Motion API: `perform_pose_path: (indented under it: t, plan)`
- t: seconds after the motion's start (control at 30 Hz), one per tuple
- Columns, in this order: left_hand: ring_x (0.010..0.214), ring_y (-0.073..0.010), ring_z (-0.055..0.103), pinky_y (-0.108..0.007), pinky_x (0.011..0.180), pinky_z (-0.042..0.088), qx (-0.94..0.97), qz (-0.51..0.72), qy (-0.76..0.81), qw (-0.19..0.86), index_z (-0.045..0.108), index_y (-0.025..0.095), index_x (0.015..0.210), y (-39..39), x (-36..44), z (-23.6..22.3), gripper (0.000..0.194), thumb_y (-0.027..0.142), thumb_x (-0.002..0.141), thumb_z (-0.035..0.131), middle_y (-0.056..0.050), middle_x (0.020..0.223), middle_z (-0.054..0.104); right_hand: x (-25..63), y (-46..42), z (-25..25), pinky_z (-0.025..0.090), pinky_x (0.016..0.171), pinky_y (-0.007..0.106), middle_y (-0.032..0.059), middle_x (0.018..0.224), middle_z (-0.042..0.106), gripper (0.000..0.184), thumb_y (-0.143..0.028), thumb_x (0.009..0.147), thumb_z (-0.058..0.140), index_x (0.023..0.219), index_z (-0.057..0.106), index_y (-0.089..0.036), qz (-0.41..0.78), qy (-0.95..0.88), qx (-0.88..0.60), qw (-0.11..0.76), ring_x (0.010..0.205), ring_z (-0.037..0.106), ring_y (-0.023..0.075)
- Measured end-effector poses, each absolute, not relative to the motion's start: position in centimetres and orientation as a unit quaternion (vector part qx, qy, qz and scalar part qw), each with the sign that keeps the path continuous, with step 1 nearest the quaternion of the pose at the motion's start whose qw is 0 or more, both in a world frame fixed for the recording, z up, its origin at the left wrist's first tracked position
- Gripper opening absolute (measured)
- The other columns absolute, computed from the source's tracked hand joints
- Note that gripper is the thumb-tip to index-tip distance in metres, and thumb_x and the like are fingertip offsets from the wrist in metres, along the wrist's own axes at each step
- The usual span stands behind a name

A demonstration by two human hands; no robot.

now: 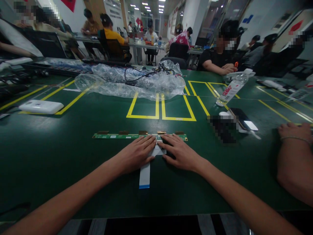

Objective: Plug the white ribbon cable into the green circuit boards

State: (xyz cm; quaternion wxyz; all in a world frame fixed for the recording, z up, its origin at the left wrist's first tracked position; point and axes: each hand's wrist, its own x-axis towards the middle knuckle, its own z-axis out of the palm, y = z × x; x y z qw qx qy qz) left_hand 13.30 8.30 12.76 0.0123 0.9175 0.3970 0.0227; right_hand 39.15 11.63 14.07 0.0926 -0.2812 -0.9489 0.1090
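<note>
Green, narrow circuit board [114, 136]: I judge it light, fairly stiff along its length but fragile, with smooth faces that may slide on the tabletop [73, 147]. From my remote post I would take it by the bare long edges near either end, keeping pressure off the brown tabs [123, 133], which look thin and easily creased. White ribbon cable [144, 175]: probably very light, limp across its flat, prone to kinking at the fold; best held by its flat sides, away from the blue end strip [144, 186].

Position: board lies crosswise on the green tabletop, just beyond the fingers; cable runs from beneath the hands toward the near edge. I cannot see how it meets the board.

Hands: left hand [137, 152] rests palm down, fingers extended, over part of the cable. Right hand [183, 155] lies likewise, fingers spread, tips at the board. Neither is clenched; I cannot tell whether any fingertip pinches the cable.

Appearance: five brown tabs along the far edge, two with a golden glint; small pale labels on the green face; cable plain white, bent near the fingers.
</note>
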Motion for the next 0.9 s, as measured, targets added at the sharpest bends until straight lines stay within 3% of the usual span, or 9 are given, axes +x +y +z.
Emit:
perform_pose_path:
  t: [0.33, 0.47, 0.63, 0.9]
  plan:
    - [0.134, -0.0317, 0.053, -0.044, 0.110, 0.049, 0.935, 0.080, 0.341, -0.053, 0.059, 0.005, 0.135, 8.3, 13.0, 13.3, 0.046, 0.034, 0.099, 0.057, -0.021, 0.142, 0.056, 39.1, 11.5, 14.1, 0.021, 0.122, 0.056, 0.0142, 0.162, 0.032, 0.057, -0.039, 0.098, 0.054, 0.152, 0.043, -0.023, 0.101, -0.950, -0.284, 0.086, 0.150, 0.028, 0.0305]
    - [0.130, -0.0315, 0.056, -0.045, 0.106, 0.052, 0.932, 0.085, 0.349, -0.053, 0.062, 0.007, 0.132, 8.2, 13.0, 13.9, 0.041, 0.031, 0.099, 0.056, -0.021, 0.139, 0.058, 39.4, 11.7, 14.2, 0.023, 0.122, 0.057, 0.0137, 0.159, 0.037, 0.055, -0.036, 0.097, 0.056, 0.150, 0.045, -0.023, 0.125, -0.947, -0.276, 0.105, 0.148, 0.031, 0.0296]
    - [0.131, -0.0321, 0.055, -0.047, 0.106, 0.052, 0.930, 0.078, 0.358, -0.036, 0.061, 0.007, 0.135, 8.0, 13.0, 14.3, 0.045, 0.034, 0.099, 0.057, -0.021, 0.141, 0.057, 40.1, 12.3, 14.2, 0.034, 0.118, 0.053, 0.0122, 0.148, 0.052, 0.034, -0.030, 0.099, 0.052, 0.131, 0.063, -0.021, 0.177, -0.934, -0.272, 0.149, 0.141, 0.043, 0.0261]
    - [0.133, -0.0325, 0.054, -0.049, 0.106, 0.052, 0.932, 0.071, 0.355, 0.004, 0.061, 0.008, 0.135, 8.3, 12.6, 14.7, 0.044, 0.030, 0.098, 0.058, -0.019, 0.142, 0.057, 40.0, 12.6, 14.4, 0.035, 0.118, 0.053, 0.0124, 0.141, 0.059, 0.031, -0.024, 0.098, 0.054, 0.125, 0.068, -0.020, 0.199, -0.925, -0.277, 0.167, 0.137, 0.049, 0.0248]
